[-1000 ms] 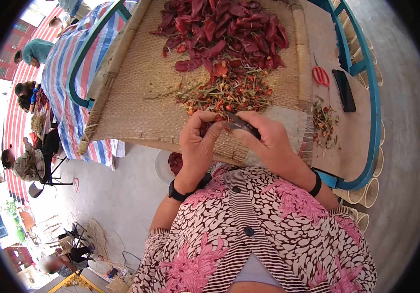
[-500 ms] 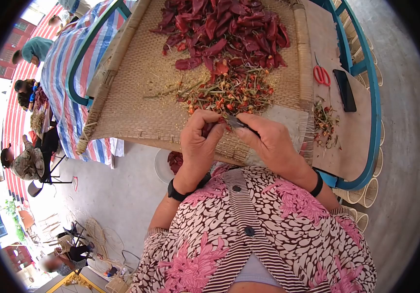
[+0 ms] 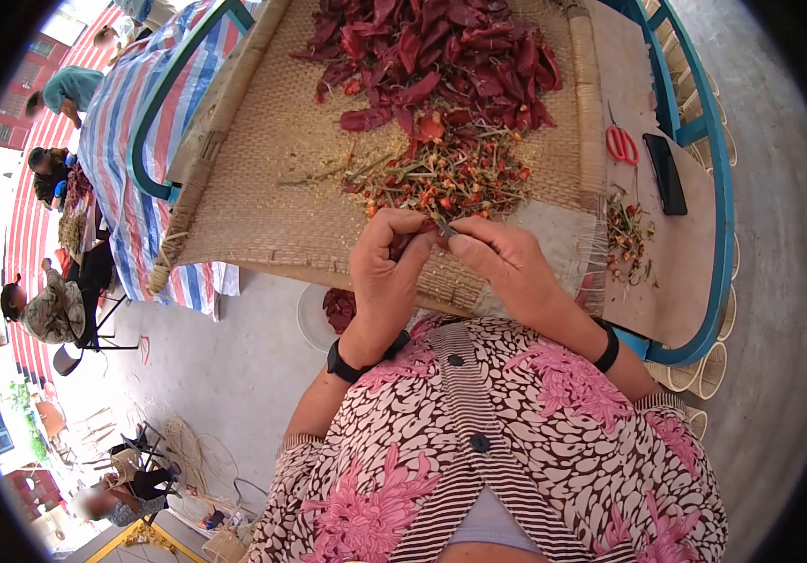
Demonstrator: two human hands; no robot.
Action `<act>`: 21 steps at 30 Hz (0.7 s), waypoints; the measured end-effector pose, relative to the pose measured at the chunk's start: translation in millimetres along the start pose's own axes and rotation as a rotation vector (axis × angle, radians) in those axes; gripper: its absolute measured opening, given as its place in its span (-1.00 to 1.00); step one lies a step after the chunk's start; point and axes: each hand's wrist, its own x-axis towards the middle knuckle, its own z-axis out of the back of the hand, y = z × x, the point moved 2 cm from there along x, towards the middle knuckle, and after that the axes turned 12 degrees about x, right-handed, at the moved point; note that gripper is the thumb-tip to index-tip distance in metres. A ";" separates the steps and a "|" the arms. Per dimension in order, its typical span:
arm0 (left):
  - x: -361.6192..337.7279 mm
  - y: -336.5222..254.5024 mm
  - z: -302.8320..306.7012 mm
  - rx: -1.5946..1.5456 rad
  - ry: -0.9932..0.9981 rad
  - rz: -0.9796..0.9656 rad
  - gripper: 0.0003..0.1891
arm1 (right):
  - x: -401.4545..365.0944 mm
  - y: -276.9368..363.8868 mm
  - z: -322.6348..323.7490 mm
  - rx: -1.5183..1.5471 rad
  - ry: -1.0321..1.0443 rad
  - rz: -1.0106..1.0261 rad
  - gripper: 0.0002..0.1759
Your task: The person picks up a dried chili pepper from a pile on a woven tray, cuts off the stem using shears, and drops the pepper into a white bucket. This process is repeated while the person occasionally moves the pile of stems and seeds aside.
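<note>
My left hand (image 3: 386, 272) is closed around a dark red dried chili pepper (image 3: 403, 246), mostly hidden by the fingers. Close beside it, my right hand (image 3: 511, 267) grips a small knife (image 3: 445, 228); its grey blade points toward the chili, and the handle is hidden in the palm. Both hands are over the near edge of a woven tray (image 3: 253, 178). Just beyond the fingertips lies a pile of cut stems and seedy chili tops (image 3: 450, 178). Farther back on the tray rises a heap of dried red chilies (image 3: 431, 56).
Right of the tray, red-handled scissors (image 3: 622, 145), a black phone (image 3: 665, 174) and stem scraps (image 3: 628, 230) lie on a board with a blue metal frame (image 3: 724, 225). A pale basin (image 3: 308, 324) below holds red chili pieces. Other people sit at left near a striped tarp (image 3: 122, 150).
The knife blade has tilted slightly and less of it shows in my right hand. My left hand stays closed on the chili. The view has shifted slightly.
</note>
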 end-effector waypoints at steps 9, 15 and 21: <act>2.2 -0.7 0.7 -0.390 0.116 0.077 -0.89 | -5.1 1.4 -1.7 1.004 0.191 -0.595 -0.64; -1.7 6.6 4.2 -0.218 0.133 0.080 -0.87 | 4.8 3.7 12.8 1.315 0.177 -0.421 -0.62; -7.3 2.8 20.7 -0.232 0.060 0.000 -0.80 | 4.4 -12.5 15.4 1.569 0.025 -0.647 -0.51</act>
